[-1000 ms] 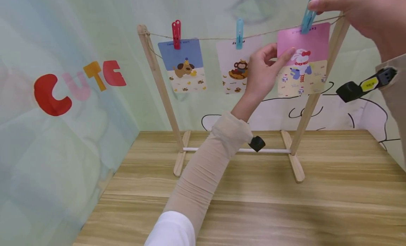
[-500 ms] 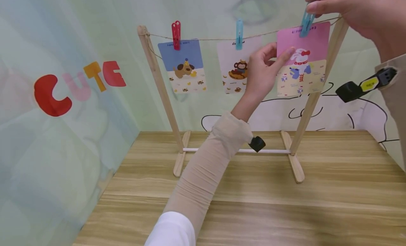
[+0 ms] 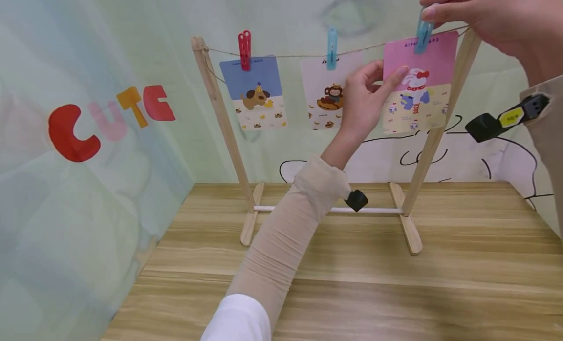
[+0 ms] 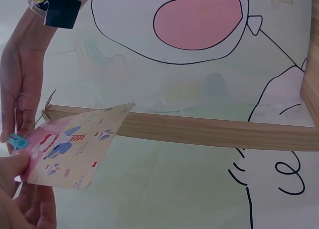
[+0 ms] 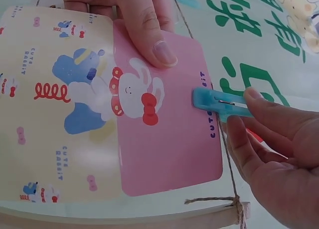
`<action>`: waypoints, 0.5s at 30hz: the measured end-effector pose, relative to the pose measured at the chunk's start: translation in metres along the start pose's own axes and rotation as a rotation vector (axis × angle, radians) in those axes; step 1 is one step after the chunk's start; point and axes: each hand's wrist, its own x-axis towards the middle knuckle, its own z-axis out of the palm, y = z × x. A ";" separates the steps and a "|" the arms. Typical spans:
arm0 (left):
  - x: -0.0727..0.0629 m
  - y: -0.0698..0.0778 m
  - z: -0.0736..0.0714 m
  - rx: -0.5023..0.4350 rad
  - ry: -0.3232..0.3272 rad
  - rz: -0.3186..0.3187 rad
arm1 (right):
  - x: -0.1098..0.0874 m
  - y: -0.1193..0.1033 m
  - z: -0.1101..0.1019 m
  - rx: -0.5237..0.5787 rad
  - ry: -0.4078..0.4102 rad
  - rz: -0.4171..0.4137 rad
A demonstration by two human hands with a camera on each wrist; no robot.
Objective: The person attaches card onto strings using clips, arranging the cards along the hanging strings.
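Note:
A pink and cream rabbit card (image 3: 420, 94) hangs at the right end of a twine line (image 3: 272, 54). Its left edge is pinched by my left hand (image 3: 362, 94), thumb in front and the other fingers behind. Above it, my right hand (image 3: 506, 26) pinches the handles of a blue clothespin (image 5: 219, 100) between thumb and fingers. In the right wrist view the clothespin's jaws lie over the card's top edge at the twine. The left wrist view shows the same card (image 4: 70, 149) from below, the left thumb on it.
A blue dog card (image 3: 257, 92) hangs from a red clothespin (image 3: 245, 50). Beside it, a monkey card (image 3: 314, 87) hangs from another blue clothespin (image 3: 332, 49), partly behind the left hand. The wooden stand (image 3: 224, 121) rests on a wood-grain table (image 3: 374, 292).
The right hand and its clothespin have shifted slightly left and down along the card's top edge. The left hand keeps its pinch on the card with hardly any movement.

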 end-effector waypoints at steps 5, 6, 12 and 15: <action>0.000 -0.001 -0.001 0.035 0.006 0.013 | -0.004 -0.004 0.003 -0.121 0.037 0.026; 0.000 -0.002 -0.001 0.042 0.005 0.016 | -0.005 -0.005 0.004 -0.137 0.046 0.037; 0.000 -0.004 -0.004 0.080 0.005 0.029 | -0.008 -0.011 0.010 -0.251 0.082 0.062; 0.000 -0.004 -0.005 0.103 0.016 0.025 | -0.010 -0.012 0.012 -0.278 0.086 0.071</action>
